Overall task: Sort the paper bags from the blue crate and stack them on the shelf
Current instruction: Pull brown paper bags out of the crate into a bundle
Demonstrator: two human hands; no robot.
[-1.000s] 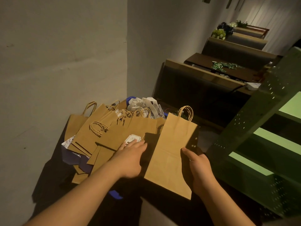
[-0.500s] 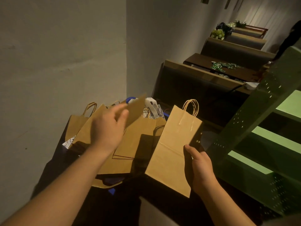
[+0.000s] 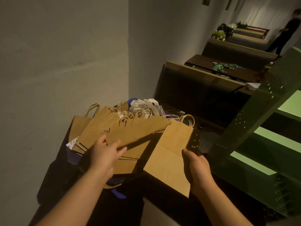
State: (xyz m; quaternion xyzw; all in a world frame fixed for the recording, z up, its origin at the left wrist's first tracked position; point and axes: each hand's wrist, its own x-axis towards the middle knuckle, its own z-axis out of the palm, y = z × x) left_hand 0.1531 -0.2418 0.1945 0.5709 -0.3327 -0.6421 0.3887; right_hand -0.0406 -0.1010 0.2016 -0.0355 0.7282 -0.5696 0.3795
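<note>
2 hands, each gripping a flat paper bag; blue crate mostly hidden.

No lettering can be read anywhere here; the flat brown paper bags show plain faces only.

Blue crate heaped with paper bags, green shelf — bare boards

- Plain grey wall with a corner edge on the left.
- Dark booth seat with a wooden top rail.
- Brown counter strewn with small green packets.
- Flowers farther back.
- A person in dark clothes standing at far right.
</note>
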